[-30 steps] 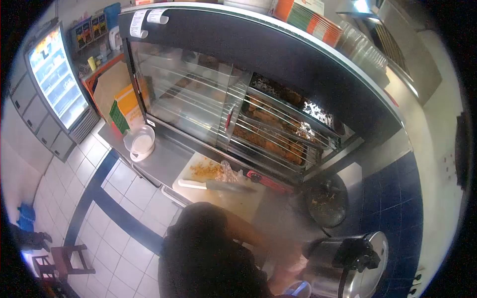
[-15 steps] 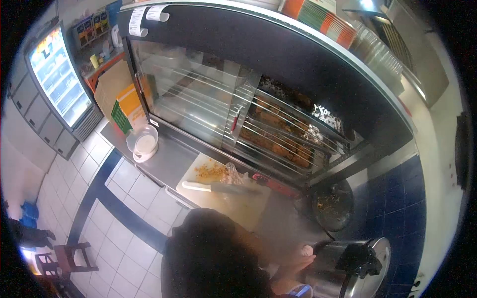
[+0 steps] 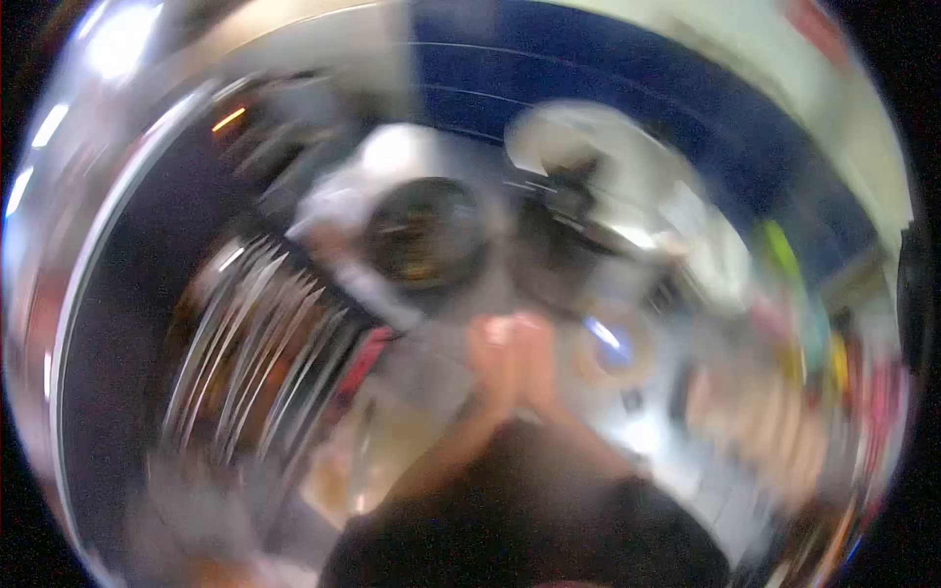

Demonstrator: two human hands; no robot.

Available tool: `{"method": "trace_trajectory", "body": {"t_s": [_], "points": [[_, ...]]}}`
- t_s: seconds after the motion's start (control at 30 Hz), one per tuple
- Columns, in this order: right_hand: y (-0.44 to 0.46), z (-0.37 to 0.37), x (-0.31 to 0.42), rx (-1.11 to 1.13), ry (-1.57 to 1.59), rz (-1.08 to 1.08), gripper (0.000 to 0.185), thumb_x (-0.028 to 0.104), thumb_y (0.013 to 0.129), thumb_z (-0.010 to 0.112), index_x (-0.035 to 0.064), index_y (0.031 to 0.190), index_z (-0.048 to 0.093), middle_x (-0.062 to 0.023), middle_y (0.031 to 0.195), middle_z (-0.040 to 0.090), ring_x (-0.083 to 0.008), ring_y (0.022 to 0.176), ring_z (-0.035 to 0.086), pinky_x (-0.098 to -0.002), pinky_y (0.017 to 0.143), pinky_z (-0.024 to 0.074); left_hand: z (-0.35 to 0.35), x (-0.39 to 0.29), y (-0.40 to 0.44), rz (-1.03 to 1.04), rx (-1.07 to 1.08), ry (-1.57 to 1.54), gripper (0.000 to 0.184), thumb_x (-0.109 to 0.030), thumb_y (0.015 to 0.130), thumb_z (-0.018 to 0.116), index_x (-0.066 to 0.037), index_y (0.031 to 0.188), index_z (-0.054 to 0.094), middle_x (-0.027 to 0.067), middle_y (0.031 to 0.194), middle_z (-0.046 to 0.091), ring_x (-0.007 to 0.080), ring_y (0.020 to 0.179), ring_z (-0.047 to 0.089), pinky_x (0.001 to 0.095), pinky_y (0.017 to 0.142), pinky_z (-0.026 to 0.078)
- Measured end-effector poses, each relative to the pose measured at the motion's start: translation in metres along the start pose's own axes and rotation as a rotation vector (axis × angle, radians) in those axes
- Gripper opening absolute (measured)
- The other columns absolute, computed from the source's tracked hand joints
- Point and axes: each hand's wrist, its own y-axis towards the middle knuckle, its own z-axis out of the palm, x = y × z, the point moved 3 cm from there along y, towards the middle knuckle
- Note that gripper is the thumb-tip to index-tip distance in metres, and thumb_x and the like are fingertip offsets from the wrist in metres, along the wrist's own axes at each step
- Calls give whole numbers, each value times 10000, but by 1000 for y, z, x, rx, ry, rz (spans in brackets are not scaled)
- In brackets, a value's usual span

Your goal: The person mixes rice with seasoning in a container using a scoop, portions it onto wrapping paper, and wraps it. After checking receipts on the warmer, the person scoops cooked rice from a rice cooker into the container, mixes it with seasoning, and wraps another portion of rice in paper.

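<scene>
Both hands are side by side, low in front of my body over the counter, and motion smears them. My left hand point(image 3: 493, 353) lies close against my right hand point(image 3: 534, 358). A small pale patch shows near the fingers of the left; whether it is a held thing I cannot make out. Ahead of them, to the left, is a dark round pan point(image 3: 426, 235) with brownish bits inside. Beyond and to the right stands a large metal pot point(image 3: 676, 235) with a black fitting. A round item with a bright blue-white middle point(image 3: 613, 338) lies right of my hands.
On the left rises the black-framed food cabinet point(image 3: 108, 343) with wire racks point(image 3: 245, 343). Near its base is the pale cutting board point(image 3: 397, 431), blurred. Blue wall tiles point(image 3: 608, 59) run behind the pot. Blurred colourful items point(image 3: 863, 372) fill the right side.
My view has swung to the right, so the cabinet now sits at the left and the pan and pot lie ahead. The small pale ball seen at my fingers before is now unclear.
</scene>
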Motion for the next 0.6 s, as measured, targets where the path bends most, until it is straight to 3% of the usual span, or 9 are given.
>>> {"method": "trace_trajectory", "body": {"t_s": [0.07,0.1,0.13,0.27,0.43,0.5,0.53,0.57,0.6], "points": [[5,-50,36,-78,594,275,443,270,985,559,15,1338,476,-180,1274,550,-289,1190,543,-395,1049,418,16,-40,-12,117,5,228,458,-226,957,647,-23,1305,428,131,1144,540,208,979,574,314,830,516],[0,-58,34,-59,647,443,496,134,949,622,19,1395,437,-121,1253,563,-178,1143,550,-353,1010,441,28,-40,-20,-37,92,81,507,-327,975,614,4,1315,434,158,1200,500,254,1082,531,390,949,468],[-3,-66,30,-203,751,379,493,111,955,610,26,1407,431,-101,1231,574,-168,1100,567,-330,971,464,42,-44,-30,161,156,187,530,-393,1008,537,10,1333,423,171,1220,499,265,1108,534,412,928,488],[-22,-148,24,-378,626,509,498,164,954,629,48,1404,452,-70,1124,617,-136,1044,584,-307,912,487,105,-62,-70,-31,499,164,641,-518,1053,307,12,1410,349,192,1249,499,283,1124,541,405,950,467],[-71,-283,-36,-925,1021,640,432,228,973,611,56,1356,508,-63,1151,620,-139,1006,606,-314,891,510,147,-26,-110,22,811,50,700,-550,1042,331,-2,1473,269,148,1200,540,225,1027,558,356,905,456],[-84,-381,-25,-1125,610,513,360,175,960,625,52,1286,538,-65,1114,620,-147,981,608,-298,804,527,149,-26,-123,-11,865,47,686,-536,1044,347,-6,1472,271,126,1145,559,198,965,560,346,867,457],[-93,-425,-30,-1171,4,441,393,191,948,647,39,1293,535,-82,1084,637,-182,957,626,-332,806,522,150,-26,-125,-48,877,67,651,-501,1048,372,-7,1462,288,118,1094,566,184,951,563,345,854,459],[-104,-462,-55,-1126,-461,385,425,226,935,660,26,1292,544,-133,1074,656,-259,932,650,-378,817,519,149,-18,-124,-44,881,73,651,-501,1048,372,-7,1462,288,118,1094,566,184,951,563,345,854,459],[-104,-490,-70,-1034,-586,374,461,283,911,677,19,1269,561,-190,1081,648,-328,940,655,-408,840,513,146,-2,-122,-92,873,115,617,-469,1051,389,-4,1449,306,116,1069,573,178,928,566,340,849,461]]}}
